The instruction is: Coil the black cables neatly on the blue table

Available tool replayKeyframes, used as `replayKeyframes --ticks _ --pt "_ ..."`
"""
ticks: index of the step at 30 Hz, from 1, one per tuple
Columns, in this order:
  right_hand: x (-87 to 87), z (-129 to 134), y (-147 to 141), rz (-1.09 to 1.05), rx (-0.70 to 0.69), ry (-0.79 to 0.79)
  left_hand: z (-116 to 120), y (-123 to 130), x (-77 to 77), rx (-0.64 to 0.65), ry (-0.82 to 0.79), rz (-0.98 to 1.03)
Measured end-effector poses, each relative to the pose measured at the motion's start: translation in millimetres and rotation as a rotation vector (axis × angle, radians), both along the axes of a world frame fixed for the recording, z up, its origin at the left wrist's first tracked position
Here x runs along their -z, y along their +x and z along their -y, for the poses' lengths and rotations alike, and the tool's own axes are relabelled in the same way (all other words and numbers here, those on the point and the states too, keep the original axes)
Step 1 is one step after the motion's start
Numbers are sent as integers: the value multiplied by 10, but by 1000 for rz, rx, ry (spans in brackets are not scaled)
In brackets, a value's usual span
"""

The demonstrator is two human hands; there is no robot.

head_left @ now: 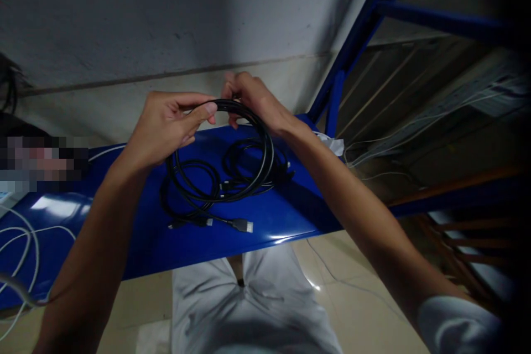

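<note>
black cable loop (270, 155), pinched by left hand (166, 127) and right hand (253, 99), fingers (193, 100) curled, above blue shelf (265, 221)

Right now a short white sleeve (456, 325) is being worn on the right arm (365, 221), its rounded hem being caught at the lower right of the view. Pale grey-white trousers (253, 304) are being worn below, with deep creases being pressed across the cloth around a small dark spot (240, 283). The left hand (168, 127) and right hand (251, 98) are being shown bare, along with the forearms (93, 243).
</note>
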State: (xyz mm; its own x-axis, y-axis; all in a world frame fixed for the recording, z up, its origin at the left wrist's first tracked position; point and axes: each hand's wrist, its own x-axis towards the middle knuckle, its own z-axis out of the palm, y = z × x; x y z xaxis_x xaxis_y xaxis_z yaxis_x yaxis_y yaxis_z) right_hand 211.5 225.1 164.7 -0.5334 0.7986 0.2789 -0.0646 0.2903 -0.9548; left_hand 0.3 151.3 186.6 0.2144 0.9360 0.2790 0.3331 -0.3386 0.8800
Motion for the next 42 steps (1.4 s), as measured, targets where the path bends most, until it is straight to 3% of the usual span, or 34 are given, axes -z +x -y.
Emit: replayKeyframes --ticks 4,9,13,16,21,26,32,40,42 --pt "-169 45 -270 198 -236 29 -11 -272 -52 -61 8 -19" --pt "-5 104 -603 46 -349 -37 -15 -514 66 -167 -73 219" --pt "90 163 -743 -139 -314 -139 102 -544 327 -147 -97 409" --pt "31 188 -742 -239 -237 -236 259 -482 594 -167 -177 529" --pt "-112 219 -770 -289 -118 -351 541 -269 952 -283 -235 540" --pt "-76 287 -933 -339 -168 -414 764 -62 1017 -149 -444 589" --pt "41 437 -1046 -391 -239 -449 884 21 1041 -98 -424 528" --pt "-145 725 -1015 -325 -318 -515 960 32 1188 99 -486 489" --pt "-147 780 -1007 -328 -329 -494 976 6 1218 60 -491 450"
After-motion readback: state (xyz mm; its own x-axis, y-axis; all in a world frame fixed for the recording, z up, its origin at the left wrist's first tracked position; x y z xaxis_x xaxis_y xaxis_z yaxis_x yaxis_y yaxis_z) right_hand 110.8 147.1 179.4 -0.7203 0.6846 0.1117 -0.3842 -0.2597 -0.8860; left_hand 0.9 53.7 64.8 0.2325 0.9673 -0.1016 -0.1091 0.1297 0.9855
